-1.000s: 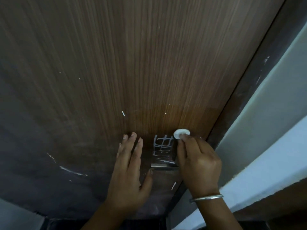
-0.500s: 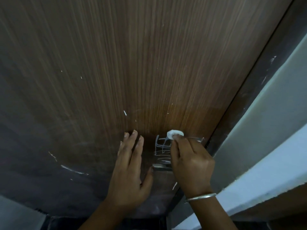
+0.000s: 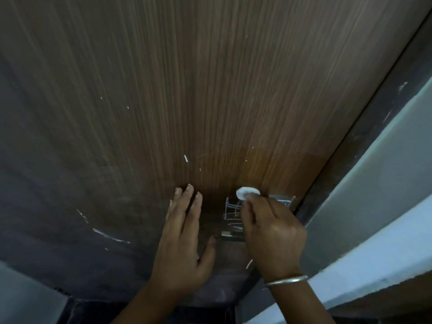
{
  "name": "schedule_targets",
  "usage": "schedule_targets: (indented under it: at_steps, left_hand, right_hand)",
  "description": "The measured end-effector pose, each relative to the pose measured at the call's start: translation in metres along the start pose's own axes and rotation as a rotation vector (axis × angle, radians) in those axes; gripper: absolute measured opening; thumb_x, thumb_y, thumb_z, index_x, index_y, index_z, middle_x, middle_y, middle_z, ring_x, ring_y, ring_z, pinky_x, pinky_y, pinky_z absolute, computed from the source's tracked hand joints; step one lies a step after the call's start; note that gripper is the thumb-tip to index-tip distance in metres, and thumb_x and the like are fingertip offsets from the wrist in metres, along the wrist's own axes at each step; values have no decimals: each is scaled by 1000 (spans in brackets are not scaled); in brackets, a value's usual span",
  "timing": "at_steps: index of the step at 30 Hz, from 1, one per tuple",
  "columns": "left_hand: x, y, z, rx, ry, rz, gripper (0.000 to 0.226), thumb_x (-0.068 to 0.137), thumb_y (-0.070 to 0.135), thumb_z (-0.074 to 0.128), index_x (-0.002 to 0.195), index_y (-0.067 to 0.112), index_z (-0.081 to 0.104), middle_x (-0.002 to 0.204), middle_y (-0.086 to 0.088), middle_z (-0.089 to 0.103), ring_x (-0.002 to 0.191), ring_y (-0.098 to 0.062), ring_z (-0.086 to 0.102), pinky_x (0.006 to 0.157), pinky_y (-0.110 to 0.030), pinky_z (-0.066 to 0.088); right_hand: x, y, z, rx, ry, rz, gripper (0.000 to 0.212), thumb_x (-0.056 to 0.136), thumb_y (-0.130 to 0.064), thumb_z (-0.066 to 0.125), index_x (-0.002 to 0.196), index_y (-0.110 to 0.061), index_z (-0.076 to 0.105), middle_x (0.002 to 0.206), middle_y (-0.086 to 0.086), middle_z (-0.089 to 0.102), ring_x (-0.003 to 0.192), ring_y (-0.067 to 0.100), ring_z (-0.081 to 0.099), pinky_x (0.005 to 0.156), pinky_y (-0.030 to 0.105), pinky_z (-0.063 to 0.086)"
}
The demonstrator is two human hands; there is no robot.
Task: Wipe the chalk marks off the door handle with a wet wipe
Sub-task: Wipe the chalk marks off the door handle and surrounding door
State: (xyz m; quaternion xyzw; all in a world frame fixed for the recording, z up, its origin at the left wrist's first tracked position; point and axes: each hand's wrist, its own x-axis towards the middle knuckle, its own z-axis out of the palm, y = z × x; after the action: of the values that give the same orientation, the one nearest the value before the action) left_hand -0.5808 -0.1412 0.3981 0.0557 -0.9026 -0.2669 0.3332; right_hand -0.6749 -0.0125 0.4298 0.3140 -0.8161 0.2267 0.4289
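A metal door handle (image 3: 281, 199) is fixed near the right edge of a brown wooden door (image 3: 187, 90). White chalk marks (image 3: 231, 212), a scribbled grid, cover the dark handle plate. My right hand (image 3: 271, 230) pinches a small white wet wipe (image 3: 246, 192) and holds it against the top of the marks. My left hand (image 3: 184, 239) lies flat on the door just left of the handle, fingers straight. The right hand hides part of the handle and the plate's right side.
The dark door frame (image 3: 364, 127) runs diagonally at the right, with a pale wall (image 3: 385, 171) beyond it. Stray white scratches (image 3: 109, 236) mark the door's lower left. A metal bangle (image 3: 286, 281) circles my right wrist.
My right hand has moved left with the wipe, from the handle's upper right corner onto the top of the chalk grid, uncovering the metal lever end. The left hand has stayed flat.
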Motion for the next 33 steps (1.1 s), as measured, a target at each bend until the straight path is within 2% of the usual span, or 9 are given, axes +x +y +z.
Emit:
schedule_targets:
  at_steps: [5, 9, 12, 17, 22, 25, 27, 33]
  left_hand:
    - [-1, -2, 2, -18, -4, 10, 74, 80, 29, 50, 144, 11, 18, 154, -4, 13, 145, -23, 5, 110, -55, 22]
    - [1, -2, 3, -31, -14, 9, 79, 75, 26, 50, 145, 12, 14, 154, -8, 15, 145, -22, 4, 111, -55, 17]
    - [0, -3, 2, -8, -8, 11, 76, 78, 28, 50, 144, 12, 16, 154, -6, 14, 145, -21, 5, 111, -53, 16]
    - [0, -4, 1, 18, -14, 0, 73, 82, 33, 49, 144, 11, 16, 155, -5, 12, 145, -20, 4, 111, -50, 16]
    - [0, -2, 1, 21, -29, -6, 74, 82, 34, 49, 145, 13, 15, 155, -2, 10, 145, -18, 3, 110, -51, 16]
    - [1, -3, 1, 25, -23, 3, 74, 82, 33, 49, 145, 14, 15, 155, 1, 9, 145, -19, 3, 111, -50, 17]
    - [0, -4, -1, 31, -18, -3, 73, 82, 32, 50, 145, 12, 17, 155, 0, 10, 145, -20, 4, 111, -50, 18]
    - [-1, -5, -1, 15, -20, -10, 75, 81, 32, 49, 145, 13, 15, 155, 2, 8, 145, -19, 3, 110, -55, 22]
  right_hand:
    - [3, -22, 9, -27, -77, -129, 13, 88, -19, 62, 83, -11, 72, 65, 2, 65, 52, 14, 58, 47, 23, 43]
    - [5, -35, 16, 36, -154, -166, 16, 86, -21, 59, 78, -12, 69, 65, 2, 66, 52, 13, 59, 47, 24, 47]
    - [2, -24, 12, -16, -173, -130, 11, 85, -20, 64, 79, -14, 70, 64, 0, 66, 52, 14, 59, 46, 25, 45]
    - [-2, 3, 1, -43, -105, 30, 25, 90, -24, 53, 74, -14, 70, 56, 1, 62, 43, 15, 54, 39, 23, 43]
    - [-2, 9, -2, -24, -103, 92, 23, 89, -25, 53, 81, -16, 73, 62, 0, 68, 45, 13, 58, 42, 19, 43]
    - [3, 8, -5, -45, -106, 115, 23, 85, -25, 52, 78, -16, 72, 57, -2, 66, 41, 11, 54, 49, 11, 28]
    - [5, 5, -6, -71, -101, 111, 23, 83, -24, 51, 76, -14, 71, 54, -1, 64, 39, 11, 53, 53, 10, 22]
    - [3, -10, -1, -36, -176, 42, 30, 89, -24, 46, 82, -12, 73, 59, 1, 67, 43, 13, 58, 43, 17, 38]
